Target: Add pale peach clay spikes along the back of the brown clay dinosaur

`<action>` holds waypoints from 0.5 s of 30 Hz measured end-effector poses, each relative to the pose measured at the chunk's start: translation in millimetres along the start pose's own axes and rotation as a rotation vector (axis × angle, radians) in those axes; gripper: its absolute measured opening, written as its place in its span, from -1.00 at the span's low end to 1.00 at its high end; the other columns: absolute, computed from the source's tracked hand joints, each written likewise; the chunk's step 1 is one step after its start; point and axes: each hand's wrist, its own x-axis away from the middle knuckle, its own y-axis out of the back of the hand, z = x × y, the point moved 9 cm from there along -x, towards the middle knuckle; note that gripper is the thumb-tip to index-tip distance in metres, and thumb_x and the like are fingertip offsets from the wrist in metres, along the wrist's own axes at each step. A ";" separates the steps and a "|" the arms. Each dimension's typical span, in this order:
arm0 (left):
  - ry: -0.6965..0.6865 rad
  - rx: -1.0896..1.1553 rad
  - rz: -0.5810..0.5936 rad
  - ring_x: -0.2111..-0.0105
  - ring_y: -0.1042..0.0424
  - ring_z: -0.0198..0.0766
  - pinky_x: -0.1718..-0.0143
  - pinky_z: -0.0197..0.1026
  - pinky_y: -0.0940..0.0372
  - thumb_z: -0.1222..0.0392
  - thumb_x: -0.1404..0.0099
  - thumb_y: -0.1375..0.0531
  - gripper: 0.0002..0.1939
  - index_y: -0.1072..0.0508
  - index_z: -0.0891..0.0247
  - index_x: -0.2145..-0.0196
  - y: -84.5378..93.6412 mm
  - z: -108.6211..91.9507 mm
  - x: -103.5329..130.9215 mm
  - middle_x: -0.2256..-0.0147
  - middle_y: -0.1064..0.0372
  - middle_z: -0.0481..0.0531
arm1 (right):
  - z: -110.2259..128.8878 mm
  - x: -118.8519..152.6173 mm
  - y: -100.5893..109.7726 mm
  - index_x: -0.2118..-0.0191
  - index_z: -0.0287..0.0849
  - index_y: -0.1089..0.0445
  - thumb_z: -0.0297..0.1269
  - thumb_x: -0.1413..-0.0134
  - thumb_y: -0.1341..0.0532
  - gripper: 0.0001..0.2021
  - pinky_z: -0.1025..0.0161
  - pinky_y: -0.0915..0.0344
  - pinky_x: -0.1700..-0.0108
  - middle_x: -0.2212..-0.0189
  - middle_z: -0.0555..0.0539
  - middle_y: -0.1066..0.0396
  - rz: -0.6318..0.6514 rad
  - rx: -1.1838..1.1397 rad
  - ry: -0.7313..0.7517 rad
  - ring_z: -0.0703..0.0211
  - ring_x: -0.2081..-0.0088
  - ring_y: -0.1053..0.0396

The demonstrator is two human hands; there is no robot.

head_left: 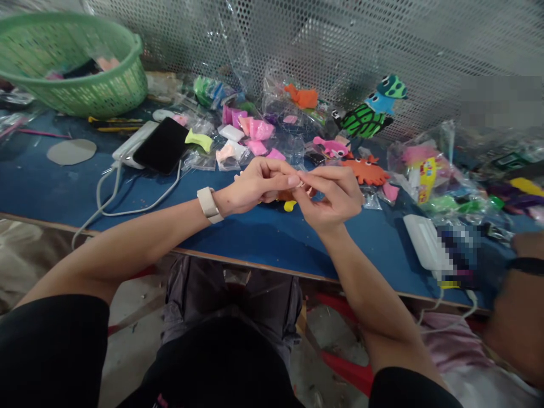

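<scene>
My left hand (270,184) and my right hand (334,195) meet above the front part of the blue table (238,226). Fingertips of both hands pinch a small pale piece (301,184) that looks like soft clay; the fingers cover most of it. Below them lies a small yellow piece (290,205), with something orange partly hidden behind my left hand. Just past my right hand sits an orange crab figure (366,171). A pink fish figure (332,148) and a green-and-black turtle figure (363,120) are behind it.
Coloured clay lumps (259,129) in clear wrappers spread along the back. A green basket (106,85) stands at the back left, near a black phone (160,145) and white cable (127,212). A white device (427,241) lies right, beside another person's arm (521,306).
</scene>
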 end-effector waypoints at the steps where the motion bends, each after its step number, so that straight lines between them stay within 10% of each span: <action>1: -0.003 0.003 -0.006 0.67 0.04 -0.58 0.65 -0.36 0.11 -0.13 -0.16 -0.69 -0.56 -0.73 0.27 0.30 0.5 0.1 0.0 0.62 -0.30 -0.19 | -0.2 -0.1 -0.3 -0.03 -0.02 -0.66 -0.35 -0.36 -0.49 -0.81 0.29 -0.56 0.35 0.20 0.00 -0.66 0.008 -0.007 0.001 0.21 0.30 -0.65; 15: 0.008 -0.060 -0.045 0.67 0.02 -0.54 0.64 -0.31 0.12 -0.15 -0.10 -0.71 -0.51 -0.71 0.28 0.30 3.6 -1.7 0.4 0.64 -0.23 -0.21 | -5.5 5.4 -1.6 -0.01 0.07 -0.66 -0.24 -0.42 -0.44 -0.88 0.27 -0.50 0.39 0.22 0.04 -0.65 0.040 0.097 0.001 0.26 0.40 -0.56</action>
